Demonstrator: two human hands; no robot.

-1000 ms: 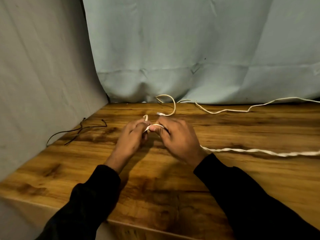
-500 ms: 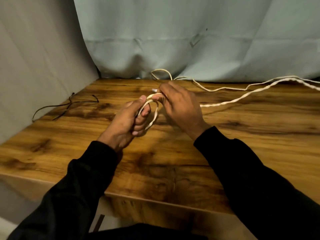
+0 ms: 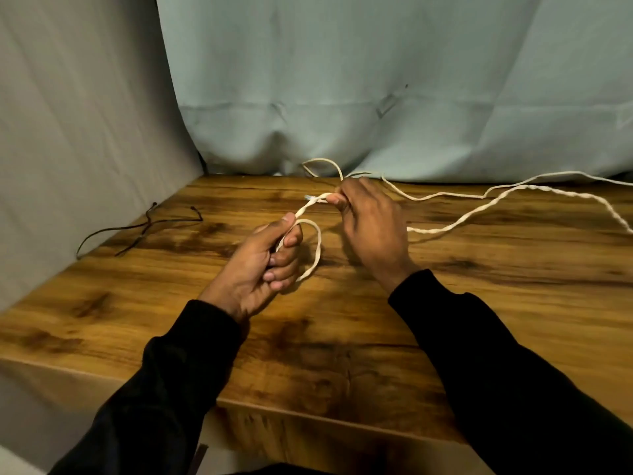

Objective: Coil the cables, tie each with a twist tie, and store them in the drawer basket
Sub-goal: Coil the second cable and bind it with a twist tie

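Note:
A long white twisted cable (image 3: 455,225) trails across the wooden table (image 3: 479,303) from the right edge. My left hand (image 3: 263,265) grips a small loop of this cable (image 3: 317,248), the loop hanging beside its curled fingers. Just beyond it, my right hand (image 3: 370,224) pinches the cable near its plug end (image 3: 310,198), holding that stretch above the table. A second thin white cable (image 3: 435,197) lies along the back edge, curling into a loop (image 3: 325,164) behind my right hand.
Thin dark twist ties (image 3: 144,228) lie at the table's left side near the grey cloth wall (image 3: 85,132). A pale blue cloth (image 3: 376,80) hangs behind the table. The table's front edge (image 3: 325,419) runs below my forearms.
My hands have drawn apart: the left now holds a wider loop lower down, the right has lifted the plug end up and away. The trailing cable has shifted across the table.

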